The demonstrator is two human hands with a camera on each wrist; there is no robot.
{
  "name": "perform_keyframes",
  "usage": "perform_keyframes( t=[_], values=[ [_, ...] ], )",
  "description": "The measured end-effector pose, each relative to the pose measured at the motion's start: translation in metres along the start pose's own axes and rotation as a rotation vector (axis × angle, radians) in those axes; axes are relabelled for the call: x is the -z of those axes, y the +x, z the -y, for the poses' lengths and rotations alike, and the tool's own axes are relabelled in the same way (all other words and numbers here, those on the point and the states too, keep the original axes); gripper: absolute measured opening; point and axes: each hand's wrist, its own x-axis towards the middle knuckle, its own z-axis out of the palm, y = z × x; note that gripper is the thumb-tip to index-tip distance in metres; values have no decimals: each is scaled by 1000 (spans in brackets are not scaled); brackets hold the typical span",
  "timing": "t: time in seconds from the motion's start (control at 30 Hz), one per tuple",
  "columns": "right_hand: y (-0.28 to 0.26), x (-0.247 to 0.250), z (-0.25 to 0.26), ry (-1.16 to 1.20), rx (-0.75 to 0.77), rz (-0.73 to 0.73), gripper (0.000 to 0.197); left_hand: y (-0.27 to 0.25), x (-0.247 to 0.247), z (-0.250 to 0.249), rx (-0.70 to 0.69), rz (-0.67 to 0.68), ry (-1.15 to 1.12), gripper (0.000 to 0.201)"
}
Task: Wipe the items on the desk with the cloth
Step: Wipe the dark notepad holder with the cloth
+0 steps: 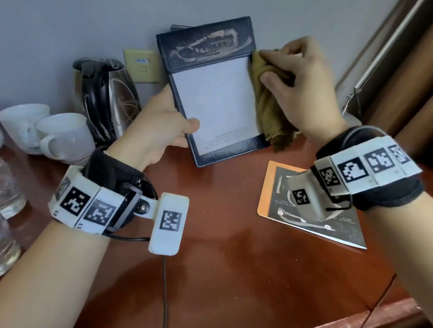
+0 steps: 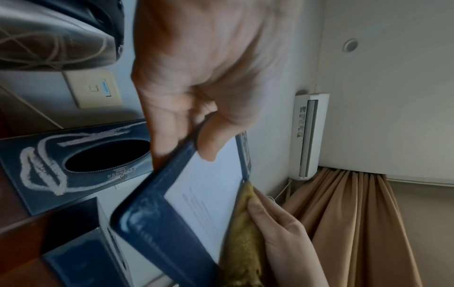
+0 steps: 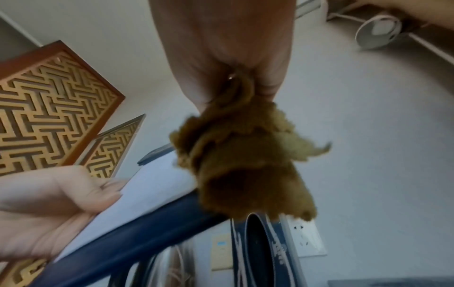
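The left hand (image 1: 160, 130) pinches the notepad holder (image 1: 213, 93) by its left edge above the counter (image 1: 214, 268); the right hand (image 1: 301, 85) clenches the cloth (image 1: 265, 100) against its right edge. Hard rubbing there could twist the holder from that thin grip.

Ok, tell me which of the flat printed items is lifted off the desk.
The dark blue notepad holder, gripped by the left hand. The orange-edged booklet lies flat on the desk.
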Motion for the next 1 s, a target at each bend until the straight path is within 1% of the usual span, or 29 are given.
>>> perform_keyframes(
  t=[0.1, 0.2, 0.23, 0.27, 0.37, 0.4, 0.43, 0.5, 0.57, 0.63, 0.67, 0.7, 0.77, 0.8, 0.83, 0.87, 0.93, 1.0],
  values=[
    [-7, -10, -2, 30, 41, 22, 33, 0, -1, -1, -5, -5, 6, 51],
    [-18, -13, -4, -13, 89, 131, 29, -1, 0, -1, 7, -22, 16, 51],
    [-20, -13, -4, -30, 94, 129, 29, -1, 0, 0, 10, -19, 26, 51],
    [-20, -12, -2, -33, 82, 89, 29, -1, -1, 1, 13, -10, 36, 52],
    [-7, -6, 6, 2, -5, -112, 32, -2, -4, 2, 13, 19, 48, 53],
    [-2, -5, 8, 11, -26, -140, 33, -2, -4, 1, 11, 23, 45, 53],
    [1, -5, 10, 13, -36, -135, 33, -2, -3, 0, 9, 22, 40, 52],
    [0, -7, 9, 22, -30, -66, 34, -2, 1, -2, 8, 11, 36, 52],
    [-7, -8, 3, 10, -23, 47, 32, -1, 5, -2, 19, -3, 42, 52],
    [-13, -2, -3, -43, -70, 156, 30, 0, 7, 0, 40, -7, 58, 52],
    [-13, 4, -5, -58, -115, 161, 30, 0, 6, 1, 52, 0, 68, 53],
    [-10, 13, -7, -65, -166, 118, 29, -1, 5, 2, 63, 13, 79, 54],
    [-1, 29, -10, -54, -245, -41, 30, -1, 0, 4, 77, 47, 101, 55],
    [4, 35, -9, -41, -251, -102, 31, -2, -3, 4, 82, 67, 110, 56],
    [8, 37, -7, -28, -244, -118, 32, -3, -6, 5, 85, 93, 122, 56],
    [10, 37, -3, -22, -237, -92, 33, -5, -9, 5, 89, 124, 136, 57],
    [10, 30, 1, -1, -240, 22, 32, -8, -14, 5, 96, 190, 166, 58],
    [7, 23, -1, 92, -301, 118, 29, -10, -15, 4, 99, 235, 187, 58]
  ],
)
